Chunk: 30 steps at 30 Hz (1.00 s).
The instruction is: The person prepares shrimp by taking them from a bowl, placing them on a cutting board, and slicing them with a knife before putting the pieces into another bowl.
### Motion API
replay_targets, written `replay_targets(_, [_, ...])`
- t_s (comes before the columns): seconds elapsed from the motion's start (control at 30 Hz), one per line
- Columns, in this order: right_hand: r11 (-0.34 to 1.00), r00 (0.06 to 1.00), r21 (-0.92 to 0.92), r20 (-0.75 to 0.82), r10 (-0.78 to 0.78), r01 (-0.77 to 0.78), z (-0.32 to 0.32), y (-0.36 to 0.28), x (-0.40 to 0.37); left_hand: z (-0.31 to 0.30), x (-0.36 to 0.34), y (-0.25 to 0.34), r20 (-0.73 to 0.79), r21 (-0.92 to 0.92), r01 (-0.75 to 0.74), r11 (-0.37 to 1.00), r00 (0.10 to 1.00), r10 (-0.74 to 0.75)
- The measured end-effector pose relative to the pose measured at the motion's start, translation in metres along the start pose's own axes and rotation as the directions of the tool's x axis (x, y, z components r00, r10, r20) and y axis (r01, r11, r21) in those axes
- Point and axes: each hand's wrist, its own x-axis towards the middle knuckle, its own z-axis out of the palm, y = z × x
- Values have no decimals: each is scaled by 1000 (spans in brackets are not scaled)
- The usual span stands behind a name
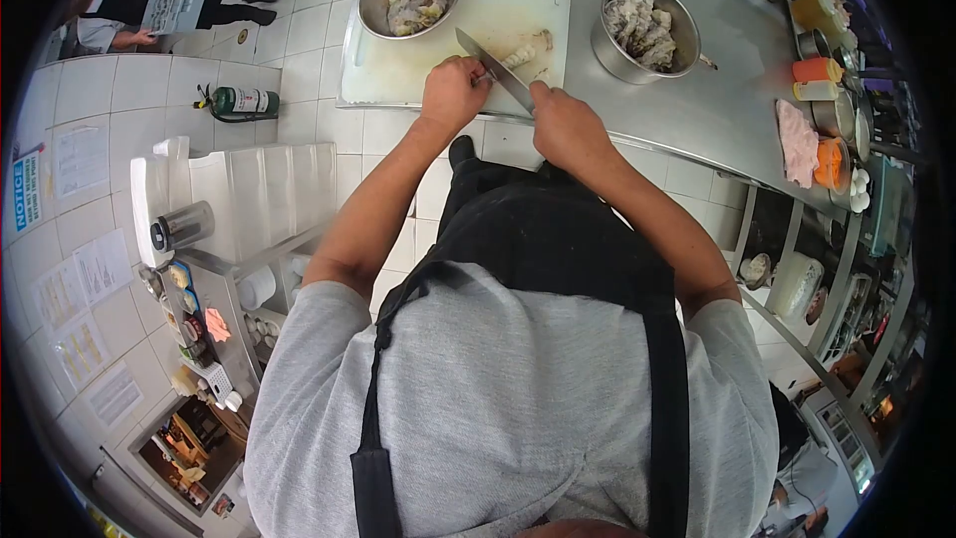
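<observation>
Knife (495, 68), a long, flat steel blade, slants across the white plastic cutting board (398, 80), which has rounded corners. Its handle is buried in the closed fingers of the right hand (566, 127). The left hand (453, 90) rests curled on the board against the blade's side, just beside a pale, soft seafood piece (525, 52) (whether it pinches it I cannot tell). Two round steel bowls flank them: the left bowl (373, 10) holds greyish raw pieces, the right bowl (607, 50) lumpy pale ones.
</observation>
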Motion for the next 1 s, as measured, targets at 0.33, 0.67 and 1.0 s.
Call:
replay_targets(0.33, [997,983,-15,-164,77,-81,-3,28,2,8,17,23,-86,60,-154,986,984,159])
replay_targets(0.67, [986,979,43,-117,164,-160,-11,34,4,21,39,24,26,90,-141,986,990,139])
replay_targets(1.0, [964,958,185,-181,222,-189,5,55,-6,-53,93,68,-75,-264,-28,964,997,8])
